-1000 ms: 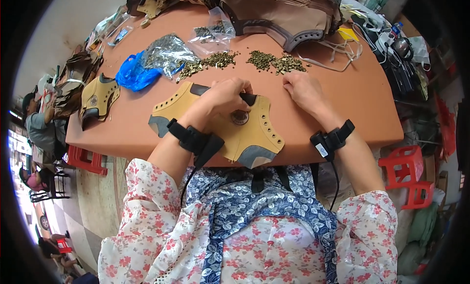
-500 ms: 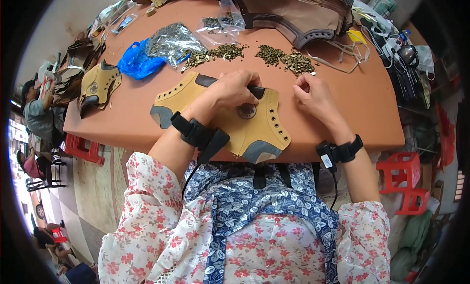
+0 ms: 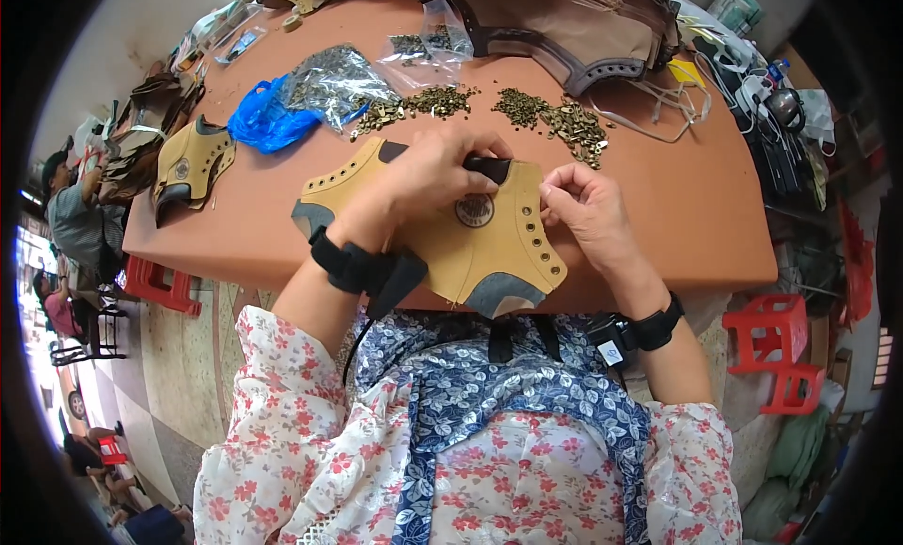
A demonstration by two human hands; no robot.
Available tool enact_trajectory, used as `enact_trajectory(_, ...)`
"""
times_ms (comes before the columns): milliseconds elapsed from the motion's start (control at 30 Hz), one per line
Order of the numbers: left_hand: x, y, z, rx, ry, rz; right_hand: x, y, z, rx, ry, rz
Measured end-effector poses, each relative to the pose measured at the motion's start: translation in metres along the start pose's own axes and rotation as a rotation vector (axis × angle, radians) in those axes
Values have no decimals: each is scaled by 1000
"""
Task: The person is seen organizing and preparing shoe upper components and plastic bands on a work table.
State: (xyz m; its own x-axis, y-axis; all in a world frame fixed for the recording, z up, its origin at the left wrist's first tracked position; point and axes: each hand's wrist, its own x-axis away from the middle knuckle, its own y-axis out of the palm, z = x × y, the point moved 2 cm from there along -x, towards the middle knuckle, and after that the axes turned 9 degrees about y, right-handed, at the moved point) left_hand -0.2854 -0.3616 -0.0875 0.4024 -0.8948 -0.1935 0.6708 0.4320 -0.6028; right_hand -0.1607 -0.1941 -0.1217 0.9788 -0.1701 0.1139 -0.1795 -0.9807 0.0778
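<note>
A tan shoe upper (image 3: 451,249) lies at the table's near edge, with rows of eyelets, a round dark badge, a dark collar strip and grey-blue end patches. My left hand (image 3: 433,173) lies over it, its fingers and thumb closed on the dark collar at the far edge. Beside the upper's right-hand eyelet row, my right hand (image 3: 588,211) is pinched, thumb against fingers. Whatever it holds is too small to make out. Beyond the hands are a pile of brass-coloured metal pieces (image 3: 578,129) and a heap of small eyelets (image 3: 517,106).
Another tan upper (image 3: 188,169) rests at the left, by a blue plastic bag (image 3: 268,117) and a clear bag of small parts (image 3: 339,79). Stacked brown uppers (image 3: 564,37) fill the far side. Red stools (image 3: 767,329) stand right of the table; people sit at far left.
My right hand has come from the metal pile toward me and left, to the upper's right edge. My left thumb has shifted on the collar; the upper has moved slightly.
</note>
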Motion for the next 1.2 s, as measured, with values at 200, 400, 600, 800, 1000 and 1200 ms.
enact_trajectory(200, 26, 24, 40, -641, 59, 222, 4, 12, -6, -122, 70, 7)
enact_trajectory(400, 41, 18, 55, -333, -86, 139, 10, 31, -9, -229, 14, -79)
enact_trajectory(600, 56, 18, 29, 149, -183, 262, 11, 51, -9, -216, 23, -142)
enact_trajectory(800, 74, 16, 0, 667, -397, 314, -4, 61, 11, 68, -114, -41)
enact_trajectory(1000, 83, 12, -2, 915, -445, 293, -9, 63, 13, 285, -213, 86)
enact_trajectory(1200, 85, 12, -6, 979, -427, 278, -10, 69, 11, 510, -403, 145)
